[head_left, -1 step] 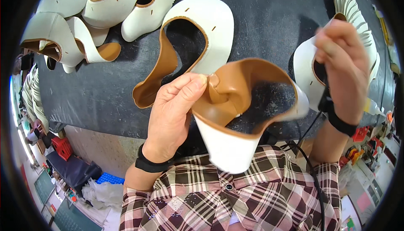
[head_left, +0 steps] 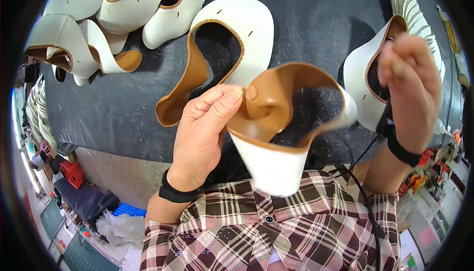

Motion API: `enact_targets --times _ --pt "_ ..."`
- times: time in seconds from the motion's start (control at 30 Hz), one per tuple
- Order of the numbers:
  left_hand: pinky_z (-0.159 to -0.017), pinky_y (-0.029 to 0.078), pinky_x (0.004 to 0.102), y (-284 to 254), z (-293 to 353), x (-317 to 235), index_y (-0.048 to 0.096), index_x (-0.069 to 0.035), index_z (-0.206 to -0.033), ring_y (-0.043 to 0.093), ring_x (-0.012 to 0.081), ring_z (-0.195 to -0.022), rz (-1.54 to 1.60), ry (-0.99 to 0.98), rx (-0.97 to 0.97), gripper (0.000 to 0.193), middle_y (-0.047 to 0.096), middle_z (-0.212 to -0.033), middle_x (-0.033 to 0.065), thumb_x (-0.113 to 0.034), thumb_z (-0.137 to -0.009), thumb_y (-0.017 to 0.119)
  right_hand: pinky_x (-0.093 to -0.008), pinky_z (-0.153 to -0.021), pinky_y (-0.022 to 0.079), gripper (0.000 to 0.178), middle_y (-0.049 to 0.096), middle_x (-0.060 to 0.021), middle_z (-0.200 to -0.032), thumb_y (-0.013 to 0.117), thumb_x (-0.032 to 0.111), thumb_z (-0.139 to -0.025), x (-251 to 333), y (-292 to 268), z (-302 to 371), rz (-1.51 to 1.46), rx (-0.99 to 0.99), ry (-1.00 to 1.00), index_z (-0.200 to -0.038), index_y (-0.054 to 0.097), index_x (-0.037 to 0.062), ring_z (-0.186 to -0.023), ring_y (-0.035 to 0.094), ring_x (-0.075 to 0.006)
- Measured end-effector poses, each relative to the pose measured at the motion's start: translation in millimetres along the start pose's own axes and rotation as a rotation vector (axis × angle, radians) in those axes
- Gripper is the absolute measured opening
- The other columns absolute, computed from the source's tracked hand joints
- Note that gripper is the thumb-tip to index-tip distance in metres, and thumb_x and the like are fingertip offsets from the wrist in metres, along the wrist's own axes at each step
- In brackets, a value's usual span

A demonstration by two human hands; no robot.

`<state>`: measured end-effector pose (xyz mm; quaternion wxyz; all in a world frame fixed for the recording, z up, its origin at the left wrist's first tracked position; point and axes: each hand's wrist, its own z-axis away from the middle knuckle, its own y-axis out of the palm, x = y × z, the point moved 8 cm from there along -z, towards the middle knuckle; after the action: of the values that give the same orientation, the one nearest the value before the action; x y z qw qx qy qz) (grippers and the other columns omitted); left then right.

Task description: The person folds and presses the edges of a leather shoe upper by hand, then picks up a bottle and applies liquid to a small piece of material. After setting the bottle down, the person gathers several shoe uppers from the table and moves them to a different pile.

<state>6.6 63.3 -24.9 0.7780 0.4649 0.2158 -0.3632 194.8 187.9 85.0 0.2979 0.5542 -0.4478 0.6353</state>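
Note:
In my left hand [head_left: 205, 128] is a shoe upper [head_left: 279, 170], white outside with a tan lining, its edge pinched between thumb and fingers. It hangs in a loop in front of my chest, its inside turned up and its right end blurred. My right hand [head_left: 412, 81] is raised apart from it, fingers curled and blurred. Whether those fingers hold anything small is too smeared to make out. Behind that hand lies another white upper [head_left: 360, 81]. Just beyond my left hand, a further upper [head_left: 256, 29] rests on the dark table [head_left: 316, 24].
Several white uppers [head_left: 131, 12] are piled at the far left. A fanned stack of white pieces [head_left: 412, 12] stands at the far right. A black cable [head_left: 368, 202] runs from my right wrist down over my shirt. A red crate [head_left: 72, 174] sits below the table's left side.
My right hand has moved slightly right and down, uncovering more of the upper behind it. The held upper has swung a little, its lower end rising and shifting right.

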Motion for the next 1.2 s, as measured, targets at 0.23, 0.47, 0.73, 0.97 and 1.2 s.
enact_targets --times 0.23,0.47,0.73,0.97,1.2 --pt "-0.078 0.042 0.0205 9.0 9.4 -10.8 0.059 0.002 -0.101 0.054 0.007 -0.085 -0.166 0.135 -0.025 0.021 0.061 -0.091 0.0028 -0.013 -0.089 0.052 -0.0242 -0.052 0.044 0.018 0.059 -0.0078 -0.064 0.058 0.016 -0.083 -55.1 76.5 55.8 0.077 0.37 0.339 -0.085 0.057 -0.0024 -0.057 0.057 -0.013" --pt "-0.074 0.041 0.0182 9.0 16.3 2.1 0.057 0.002 -0.098 0.052 0.0051 -0.08 -0.194 0.159 -0.026 0.016 0.059 -0.088 0.0007 -0.01 -0.089 0.052 -0.023 -0.05 0.045 0.035 0.061 -0.0086 -0.077 0.067 0.026 -0.079 -82.7 102.0 86.8 -0.309 0.449 0.775 -0.089 0.055 -0.0054 -0.059 0.057 -0.0107" --pt "-0.071 0.04 0.0167 12.7 20.2 4.4 0.055 -0.001 -0.096 0.049 0.0026 -0.078 -0.258 0.232 -0.021 0.011 0.056 -0.085 -0.0017 -0.008 -0.088 0.053 -0.03 -0.088 0.043 0.046 0.056 -0.0073 -0.107 0.064 0.004 -0.074 -68.8 119.2 67.8 -0.999 0.076 0.621 -0.116 0.045 0.0019 -0.098 0.055 -0.0168" --pt "-0.068 0.039 0.0171 7.5 12.5 15.2 0.057 -0.002 -0.088 0.048 0.003 -0.074 -0.144 0.041 0.012 0.011 0.056 -0.081 -0.0028 -0.013 -0.088 0.054 -0.0273 -0.083 0.046 0.036 0.06 -0.0055 -0.098 0.066 0.006 -0.074 -76.9 122.2 64.4 -0.923 0.072 0.642 -0.107 0.054 0.0037 -0.089 0.059 -0.014" --pt "-0.071 0.037 0.0194 1.4 9.1 20.6 0.057 -0.002 -0.082 0.048 0.0053 -0.074 -0.046 0.047 -0.007 0.01 0.056 -0.078 -0.0006 -0.011 -0.086 0.056 -0.0266 -0.083 0.045 0.035 0.06 -0.007 -0.103 0.063 0.009 -0.078 -85.9 124.0 67.1 -0.891 0.156 0.681 -0.11 0.053 0.0008 -0.092 0.058 -0.0138"
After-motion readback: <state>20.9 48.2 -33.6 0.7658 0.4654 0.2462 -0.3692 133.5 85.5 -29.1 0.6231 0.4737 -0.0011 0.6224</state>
